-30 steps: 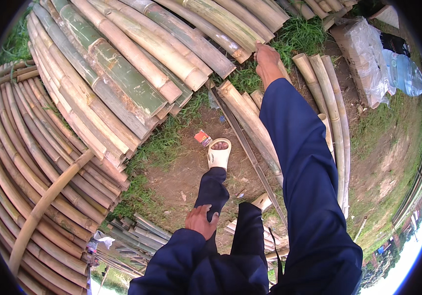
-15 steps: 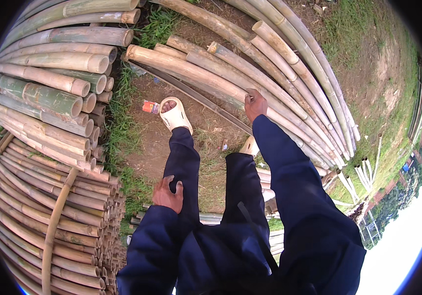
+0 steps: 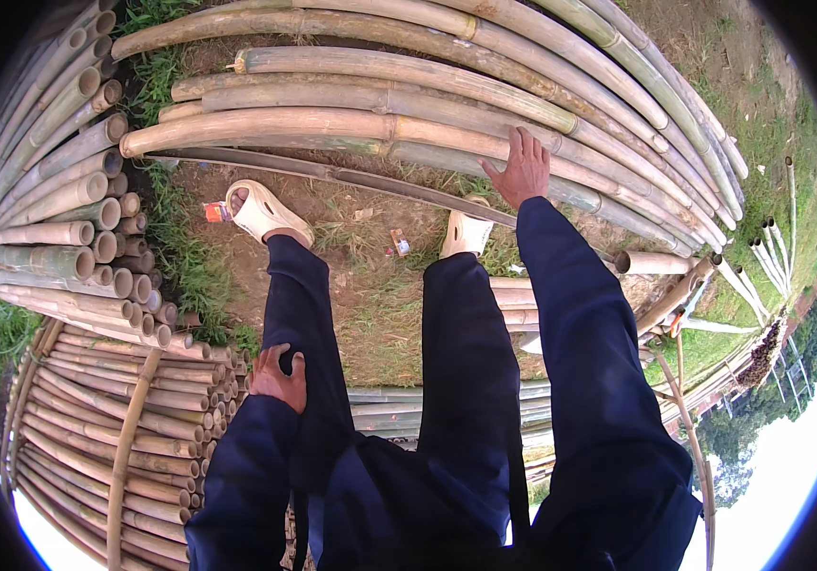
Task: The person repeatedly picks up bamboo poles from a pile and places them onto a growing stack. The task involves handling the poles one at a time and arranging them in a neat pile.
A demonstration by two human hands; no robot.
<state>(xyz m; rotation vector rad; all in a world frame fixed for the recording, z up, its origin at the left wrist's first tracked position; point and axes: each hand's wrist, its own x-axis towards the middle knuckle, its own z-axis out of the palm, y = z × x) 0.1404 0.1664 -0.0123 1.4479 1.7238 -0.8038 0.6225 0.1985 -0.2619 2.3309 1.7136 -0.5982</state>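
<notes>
My right hand [image 3: 525, 169], fingers spread, over pole [image 3: 313, 123]; contact unclear. Left hand [image 3: 278, 377], loosely open, rests on my leg [image 3: 302, 295]. Pole lies crosswise beyond my sandals [image 3: 278, 219], beside other poles [image 3: 370, 66].

Whole bamboo poles [image 3: 313, 124] stretch side by side across patchy, grass-tufted earth [image 3: 361, 285] in the open air.
Along the row's near edge runs a narrow brown strip [image 3: 351, 178], apparently split bamboo. On the earth at left, an orange-red packet [image 3: 216, 211] lies just beside a cream slide sandal [image 3: 264, 217]; a small wrapper [image 3: 399, 243] lies between it and a second cream sandal [image 3: 466, 233] farther right.
</notes>
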